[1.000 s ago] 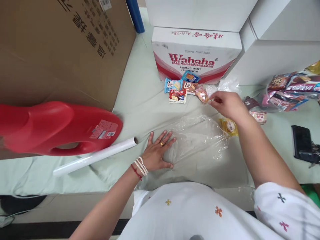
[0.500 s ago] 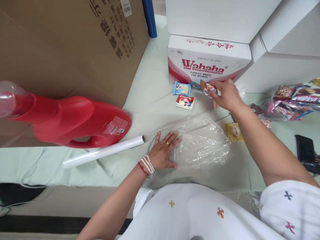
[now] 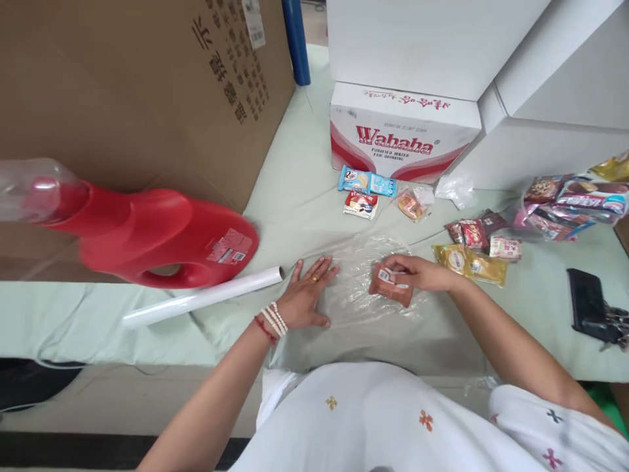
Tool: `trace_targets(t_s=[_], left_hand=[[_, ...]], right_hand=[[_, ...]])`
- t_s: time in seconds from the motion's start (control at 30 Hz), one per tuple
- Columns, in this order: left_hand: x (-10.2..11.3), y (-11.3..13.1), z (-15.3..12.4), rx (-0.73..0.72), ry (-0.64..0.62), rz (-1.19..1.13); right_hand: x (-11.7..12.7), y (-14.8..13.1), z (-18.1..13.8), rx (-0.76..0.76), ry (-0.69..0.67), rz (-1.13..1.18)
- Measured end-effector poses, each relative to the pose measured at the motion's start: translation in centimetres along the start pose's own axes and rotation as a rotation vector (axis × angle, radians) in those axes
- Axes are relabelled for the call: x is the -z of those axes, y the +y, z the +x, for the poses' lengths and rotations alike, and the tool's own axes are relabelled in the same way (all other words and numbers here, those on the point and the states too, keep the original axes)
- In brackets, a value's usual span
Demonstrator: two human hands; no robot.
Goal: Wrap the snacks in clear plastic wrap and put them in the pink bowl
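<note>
A sheet of clear plastic film (image 3: 348,288) lies on the cloth-covered table. My left hand (image 3: 307,295) rests flat on its left edge, fingers spread. Over the film's right part, my right hand (image 3: 417,272) grips a brown snack packet (image 3: 386,288) by its upper right side. Beyond the film are a blue snack packet (image 3: 356,179), a red and white snack packet (image 3: 360,204) and a small clear-wrapped snack (image 3: 411,204). To the right of my right hand sit yellow packets (image 3: 484,267), dark red packets (image 3: 472,233) and a pink and white packet (image 3: 506,248).
A large cardboard box (image 3: 162,98), a red jug (image 3: 171,242) and a white roll (image 3: 206,298) occupy the left. A Wahaha carton (image 3: 403,134) stands at the back. On the right are a snack-filled clear container (image 3: 525,216), a black phone (image 3: 586,301) and keys (image 3: 614,324).
My right hand has come back from near the carton to the film, now with the brown packet. The small clear-wrapped snack is in view by the blue packet. My left hand stays flat.
</note>
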State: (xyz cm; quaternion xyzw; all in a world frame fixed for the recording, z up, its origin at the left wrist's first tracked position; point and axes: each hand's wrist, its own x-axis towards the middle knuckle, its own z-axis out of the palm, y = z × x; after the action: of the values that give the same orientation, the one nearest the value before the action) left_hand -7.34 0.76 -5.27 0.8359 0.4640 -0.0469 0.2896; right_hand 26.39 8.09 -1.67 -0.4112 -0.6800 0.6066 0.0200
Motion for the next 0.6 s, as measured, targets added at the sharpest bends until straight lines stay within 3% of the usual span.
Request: trace_targets(t_s=[0.07, 0.17, 0.3, 0.4, 0.5, 0.6], left_hand=[[0.1, -0.4, -0.3, 0.001, -0.008, -0.002], [0.2, -0.4, -0.4, 0.006, -0.015, 0.008], [0.4, 0.0, -0.1, 0.018, -0.017, 0.012], [0.4, -0.2, -0.2, 0.002, 0.001, -0.004], [0.6, -0.9, -1.1, -0.046, 0.053, -0.050], [1.0, -1.2, -3.1, -0.097, 0.152, -0.101]], right_hand=[[0.5, 0.7, -1.6, 0.012, 0.051, 0.083], [1.2, -0.4, -2.7, 0.047, 0.133, 0.104], [0.7, -2.6, 0.0, 0.171, 0.091, -0.027], [-0.8, -2.9, 3.0, 0.268, 0.051, -0.312], [-2.3, -2.8, 3.2, 0.283, 0.238, -0.579], [-3.3, -2.4, -0.5, 0.359, 0.452, -0.579]])
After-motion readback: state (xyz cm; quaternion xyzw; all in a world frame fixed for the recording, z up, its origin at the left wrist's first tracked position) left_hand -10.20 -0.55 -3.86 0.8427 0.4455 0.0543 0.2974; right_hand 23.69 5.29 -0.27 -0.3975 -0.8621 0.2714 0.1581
